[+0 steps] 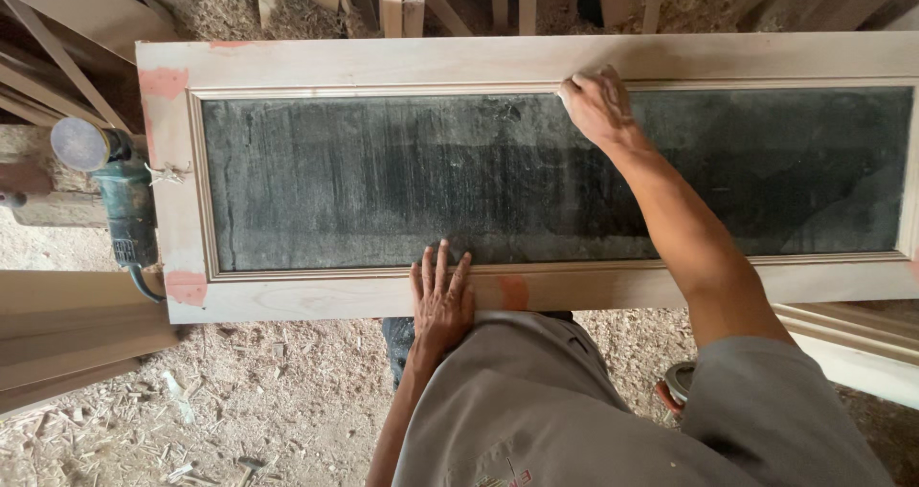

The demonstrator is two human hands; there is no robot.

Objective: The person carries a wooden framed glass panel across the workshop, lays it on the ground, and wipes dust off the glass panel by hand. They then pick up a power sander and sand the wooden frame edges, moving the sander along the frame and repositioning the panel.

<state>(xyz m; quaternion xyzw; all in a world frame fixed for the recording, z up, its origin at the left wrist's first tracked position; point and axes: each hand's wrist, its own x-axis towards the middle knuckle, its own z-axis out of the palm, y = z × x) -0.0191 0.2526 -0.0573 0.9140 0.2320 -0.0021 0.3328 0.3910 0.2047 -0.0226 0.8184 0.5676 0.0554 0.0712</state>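
— Where are the hands?
— The left hand [441, 300] lies flat, fingers spread wide, on the near rail of the wooden frame [498, 61]. The right hand [595, 106] presses bunched fingers on the far inner edge; whether they hold anything I cannot tell.
— And that tool?
— The sander [107, 182] lies left of the frame.

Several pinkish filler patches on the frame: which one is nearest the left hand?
The patch on the near rail, just right of the left hand and almost beside its fingers. The others sit at the frame's left corners, top and bottom.
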